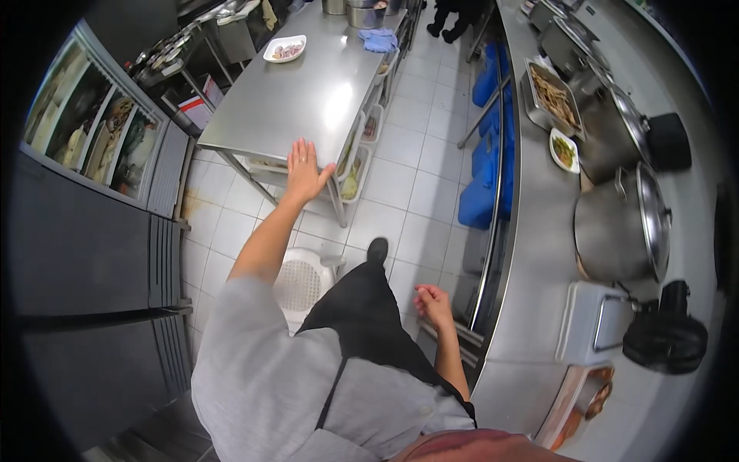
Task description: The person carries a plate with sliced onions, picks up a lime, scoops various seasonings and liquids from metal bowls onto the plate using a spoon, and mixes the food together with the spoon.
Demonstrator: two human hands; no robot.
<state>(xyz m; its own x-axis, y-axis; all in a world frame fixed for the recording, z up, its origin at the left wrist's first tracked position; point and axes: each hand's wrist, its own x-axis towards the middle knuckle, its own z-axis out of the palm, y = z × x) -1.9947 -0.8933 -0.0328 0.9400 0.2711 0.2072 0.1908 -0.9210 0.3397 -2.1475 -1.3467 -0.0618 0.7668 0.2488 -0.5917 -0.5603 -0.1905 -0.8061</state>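
My left hand (pixel 306 175) reaches forward with its fingers stretched out and lies over the near end of the steel table (pixel 269 115); it holds nothing. Whether the palm presses on the metal is hard to tell. On one finger a thin ring shows. My right hand (pixel 433 306) hangs low by my side, close to the steel counter (pixel 531 254) on the right. Its fingers are loosely curled and somewhat apart, and nothing shows in them. Below my left arm a white plastic stool (pixel 299 285) with a perforated seat stands on the floor.
A white dish (pixel 285 49) and a blue cloth (pixel 379 40) lie on the table. Along the right counter stand a large lidded pot (pixel 616 227), a food tray (pixel 551 100) and a small dish (pixel 564 150). Blue jugs (pixel 479 189) sit beneath. Fridges (pixel 85 231) line the left. A person's feet (pixel 441 32) show ahead.
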